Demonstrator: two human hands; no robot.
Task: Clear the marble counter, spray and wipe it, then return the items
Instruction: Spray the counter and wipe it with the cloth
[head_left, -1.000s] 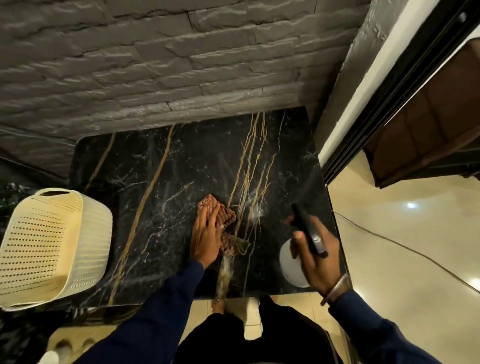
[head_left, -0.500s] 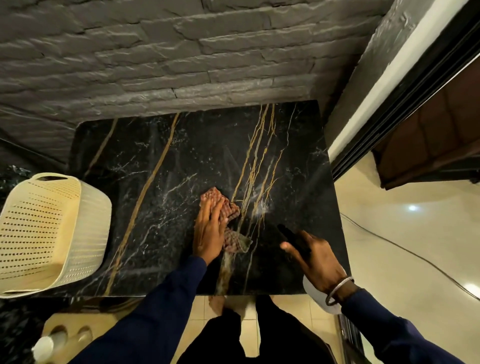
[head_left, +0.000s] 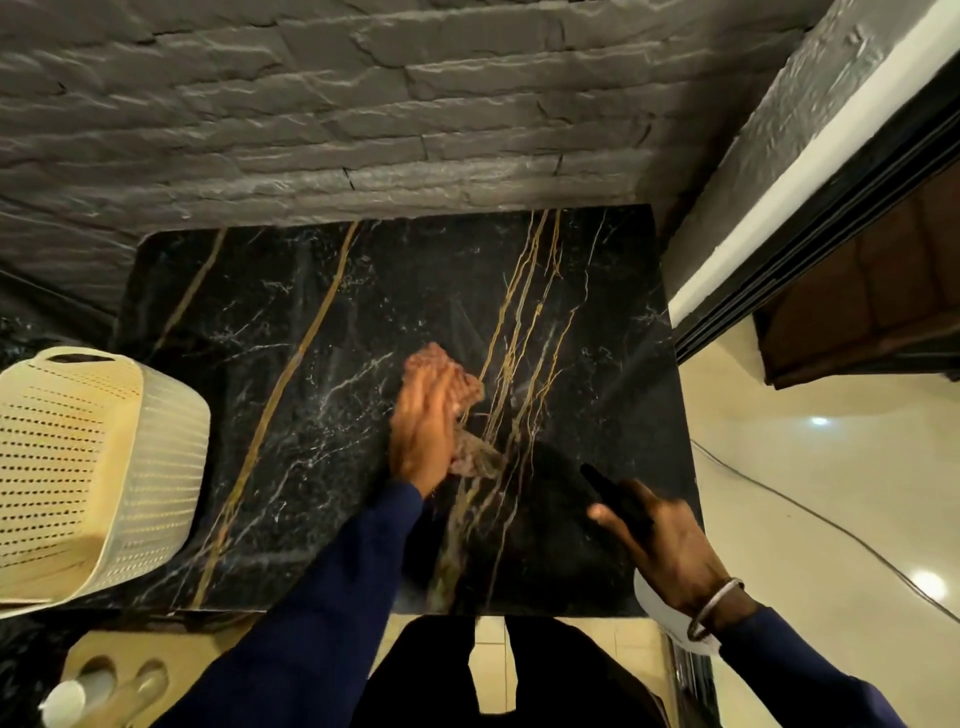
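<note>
A black marble counter (head_left: 311, 312) with gold veins fills the middle of the view. My left hand (head_left: 421, 426) lies flat with straight fingers on a reddish-brown cloth (head_left: 470, 387) near the counter's centre. My right hand (head_left: 660, 545) grips a spray bottle (head_left: 613, 496) above the counter's front right corner. The bottle's black head points toward the counter's middle, and its white body shows under my wrist.
A cream perforated basket (head_left: 78, 467) stands at the counter's left end. A grey stone wall (head_left: 363, 104) backs the counter. Shiny cream floor (head_left: 805, 467) with a thin cable lies to the right. A light wooden holder (head_left: 104, 670) with round holes sits below the basket.
My right hand with the spray bottle has dropped lower and tipped, its nozzle now lying closer to the counter. My left hand stays on the cloth with little movement.
</note>
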